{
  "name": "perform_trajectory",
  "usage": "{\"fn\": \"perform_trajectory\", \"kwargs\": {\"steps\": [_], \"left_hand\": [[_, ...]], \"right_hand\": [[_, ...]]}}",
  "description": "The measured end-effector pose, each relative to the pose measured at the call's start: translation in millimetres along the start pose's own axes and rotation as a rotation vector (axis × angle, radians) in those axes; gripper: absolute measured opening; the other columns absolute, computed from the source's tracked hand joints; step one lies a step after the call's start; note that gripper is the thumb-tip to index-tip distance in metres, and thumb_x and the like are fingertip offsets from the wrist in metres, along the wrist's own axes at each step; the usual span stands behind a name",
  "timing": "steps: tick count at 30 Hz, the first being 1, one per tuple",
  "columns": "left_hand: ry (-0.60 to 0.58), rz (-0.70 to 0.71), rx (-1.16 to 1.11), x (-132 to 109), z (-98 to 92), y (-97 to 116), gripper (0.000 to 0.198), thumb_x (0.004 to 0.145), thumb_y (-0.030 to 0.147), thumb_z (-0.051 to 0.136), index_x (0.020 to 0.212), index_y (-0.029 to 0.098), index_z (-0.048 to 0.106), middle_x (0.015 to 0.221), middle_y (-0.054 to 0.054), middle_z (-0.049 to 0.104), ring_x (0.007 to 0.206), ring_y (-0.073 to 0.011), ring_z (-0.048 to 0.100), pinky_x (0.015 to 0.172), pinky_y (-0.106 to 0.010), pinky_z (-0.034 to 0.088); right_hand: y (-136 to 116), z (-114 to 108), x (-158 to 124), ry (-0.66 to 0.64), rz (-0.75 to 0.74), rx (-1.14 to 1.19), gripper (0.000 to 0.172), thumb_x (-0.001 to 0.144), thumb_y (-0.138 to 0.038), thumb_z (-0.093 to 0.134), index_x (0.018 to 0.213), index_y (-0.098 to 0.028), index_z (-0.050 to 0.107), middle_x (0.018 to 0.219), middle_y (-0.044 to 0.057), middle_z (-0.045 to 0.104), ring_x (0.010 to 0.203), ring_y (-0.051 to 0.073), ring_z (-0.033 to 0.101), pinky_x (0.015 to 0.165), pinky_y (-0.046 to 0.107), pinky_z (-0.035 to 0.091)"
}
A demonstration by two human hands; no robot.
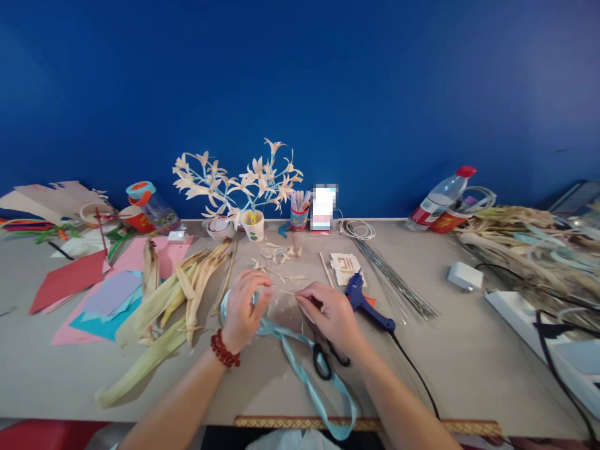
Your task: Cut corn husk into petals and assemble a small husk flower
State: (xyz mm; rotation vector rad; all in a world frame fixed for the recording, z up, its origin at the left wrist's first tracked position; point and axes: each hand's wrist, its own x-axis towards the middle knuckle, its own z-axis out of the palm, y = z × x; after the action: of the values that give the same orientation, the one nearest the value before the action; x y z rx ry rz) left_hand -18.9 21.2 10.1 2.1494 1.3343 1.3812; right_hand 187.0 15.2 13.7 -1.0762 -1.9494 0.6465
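Note:
My left hand (244, 307), with a red bead bracelet on the wrist, is closed with curled fingers at the middle of the table. Facing it, my right hand (329, 312) pinches a thin pale strip (285, 292) that runs across toward the left fingertips. Whether that strip is husk or wire is too small to tell. A light blue ribbon (293, 359) loops below both hands and curls past the left one. Black-handled scissors (322, 362) lie under my right hand, their blades mostly hidden. Pale husk scraps (281, 253) are scattered just beyond my hands.
Dried corn husks (194, 294) and coloured paper (70, 281) lie left. A blue glue gun (370, 303) and metal wires (398, 281) are right. Husk flowers (257, 172) in a cup (254, 226), a phone (323, 209) and a bottle (438, 200) stand at the back.

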Motion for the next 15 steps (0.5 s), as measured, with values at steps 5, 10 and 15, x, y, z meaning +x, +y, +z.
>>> {"fn": "perform_trajectory", "kwargs": {"steps": [5, 10, 15], "left_hand": [[-0.121, 0.327, 0.253, 2.8, -1.5, 11.2, 0.02, 0.085, 0.018, 0.061, 0.103, 0.026, 0.065, 0.102, -0.002, 0.072, 0.104, -0.0217, 0.058, 0.11, -0.05, 0.028], [-0.113, 0.276, 0.193, 1.4, 1.5, 11.1, 0.015, 0.085, 0.014, 0.058, 0.093, 0.024, 0.067, 0.089, -0.001, 0.073, 0.093, -0.0193, 0.059, 0.104, -0.046, 0.036], [-0.123, 0.212, 0.065, -2.1, 5.6, 6.8, 0.019, 0.088, 0.013, 0.054, 0.1, 0.022, 0.066, 0.084, -0.003, 0.071, 0.084, -0.0188, 0.059, 0.085, -0.037, 0.047]], "right_hand": [[-1.4, -1.4, 1.5, -0.055, 0.054, 0.078, 0.015, 0.093, -0.025, 0.054, 0.086, -0.021, 0.067, 0.078, 0.003, 0.066, 0.071, 0.016, 0.061, 0.065, 0.025, 0.045], [-2.4, -5.1, 1.7, -0.123, 0.086, 0.154, 0.019, 0.094, -0.03, 0.053, 0.086, -0.02, 0.068, 0.076, 0.002, 0.065, 0.07, 0.015, 0.059, 0.063, 0.025, 0.043], [4.4, -1.2, 0.7, -0.055, 0.21, 0.291, 0.02, 0.09, -0.033, 0.057, 0.081, -0.019, 0.066, 0.07, 0.0, 0.061, 0.062, 0.013, 0.054, 0.055, 0.023, 0.04]]}}
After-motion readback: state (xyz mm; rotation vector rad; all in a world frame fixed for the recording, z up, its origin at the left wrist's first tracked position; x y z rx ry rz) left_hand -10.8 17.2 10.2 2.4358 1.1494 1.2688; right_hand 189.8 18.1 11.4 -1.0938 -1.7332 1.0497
